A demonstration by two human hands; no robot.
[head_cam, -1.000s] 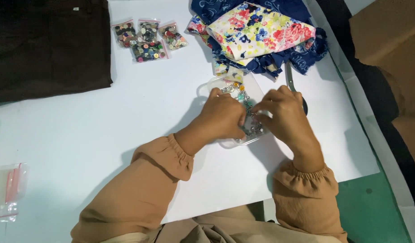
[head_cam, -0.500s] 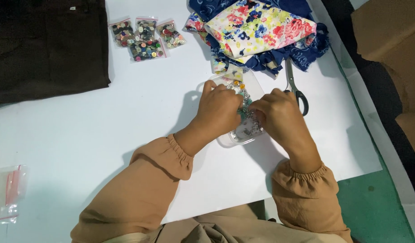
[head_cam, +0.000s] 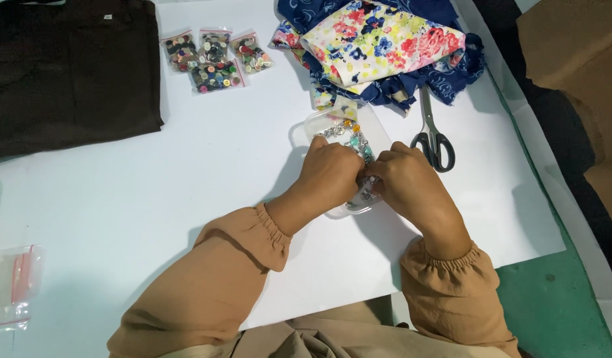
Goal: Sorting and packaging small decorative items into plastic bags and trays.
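A broad white sheet (head_cam: pixel 186 199) covers the work surface, smooth and matte, with a green mat (head_cam: pixel 551 311) showing past its edge on the right-hand side and brown cardboard (head_cam: pixel 571 46) stacked beyond that.

Both hands meet over a clear plastic box (head_cam: pixel 305 129), shallow and rounded at the corners, filled with small beads and buttons in mixed colours. The left hand (head_cam: pixel 332 174) and the right hand (head_cam: pixel 407 182) are curled with knuckles up, fingertips pressed close together over the box's near end; whether they pinch something small or the box itself cannot be made out, since the fingers hide it.

Just beyond the right hand lie scissors (head_cam: pixel 433 136) with black handles and steel blades. Further out from the grip sits a rumpled heap of floral fabric (head_cam: pixel 379 40) on dark blue cloth. Beyond the left hand, well apart, are small clear bags of buttons (head_cam: pixel 213 56), and a folded dark brown cloth (head_cam: pixel 67 73). Far to the left of the grip lies another clear bag (head_cam: pixel 11 285) with a red strip.
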